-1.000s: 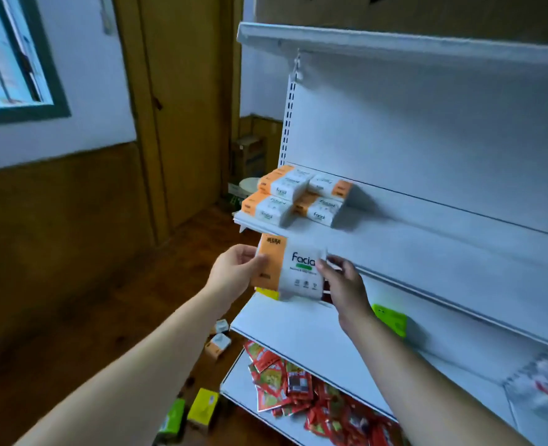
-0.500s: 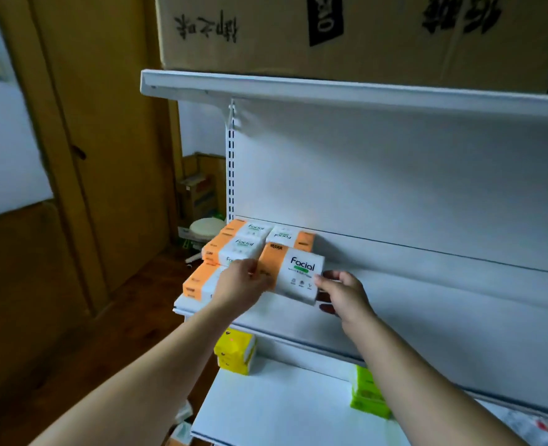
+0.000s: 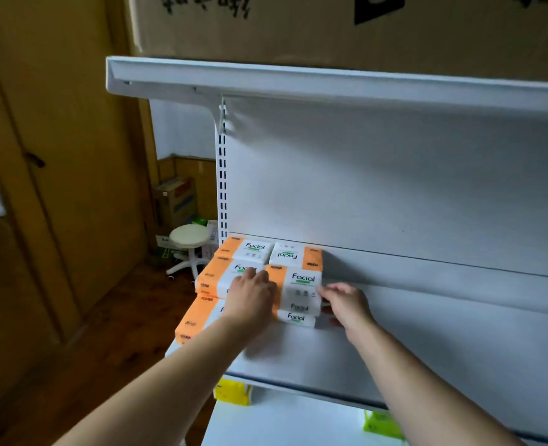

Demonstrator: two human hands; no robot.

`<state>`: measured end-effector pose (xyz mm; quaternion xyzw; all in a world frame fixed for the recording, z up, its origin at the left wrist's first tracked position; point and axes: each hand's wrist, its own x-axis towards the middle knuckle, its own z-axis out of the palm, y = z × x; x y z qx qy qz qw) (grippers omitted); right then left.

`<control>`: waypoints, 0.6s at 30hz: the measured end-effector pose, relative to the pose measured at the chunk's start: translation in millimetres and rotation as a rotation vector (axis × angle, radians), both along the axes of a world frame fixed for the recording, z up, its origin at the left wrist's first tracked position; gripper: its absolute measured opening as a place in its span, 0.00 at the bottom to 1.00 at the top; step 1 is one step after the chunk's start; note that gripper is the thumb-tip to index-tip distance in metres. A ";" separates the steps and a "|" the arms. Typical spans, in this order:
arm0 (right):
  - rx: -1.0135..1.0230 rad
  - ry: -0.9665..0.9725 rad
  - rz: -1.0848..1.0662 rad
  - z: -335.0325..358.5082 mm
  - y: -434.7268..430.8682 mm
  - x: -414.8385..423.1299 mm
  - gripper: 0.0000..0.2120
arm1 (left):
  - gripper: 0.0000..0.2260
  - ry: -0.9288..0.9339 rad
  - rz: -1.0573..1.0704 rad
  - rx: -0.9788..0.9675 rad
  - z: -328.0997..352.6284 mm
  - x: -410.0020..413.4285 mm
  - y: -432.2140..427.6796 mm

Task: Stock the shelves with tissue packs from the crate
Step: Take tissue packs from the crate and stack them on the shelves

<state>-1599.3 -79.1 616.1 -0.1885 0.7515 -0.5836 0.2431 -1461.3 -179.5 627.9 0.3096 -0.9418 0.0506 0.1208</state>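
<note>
Several tissue packs (image 3: 253, 249) fill the shelf's (image 3: 427, 342) nine o'clock end; left hand (image 3: 250, 296) and right hand (image 3: 346, 302) clamp their grips on the top pack (image 3: 303, 281), much space remaining.

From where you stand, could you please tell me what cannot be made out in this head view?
Head view:
- Crate: outside the frame.
- Cardboard box print: cut off by the top edge.
- Lower-left tissue pack label: hidden by the left hand.
- Right hand grip on the top front tissue pack: motion-blurred.

Single head-worn view, forward and seemingly slightly downward, near the shelf (image 3: 427, 342).
</note>
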 end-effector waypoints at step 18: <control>0.100 0.245 0.101 3.7 28.0 5.4 0.11 | 0.16 0.227 0.060 0.048 9.7 9.8 24.0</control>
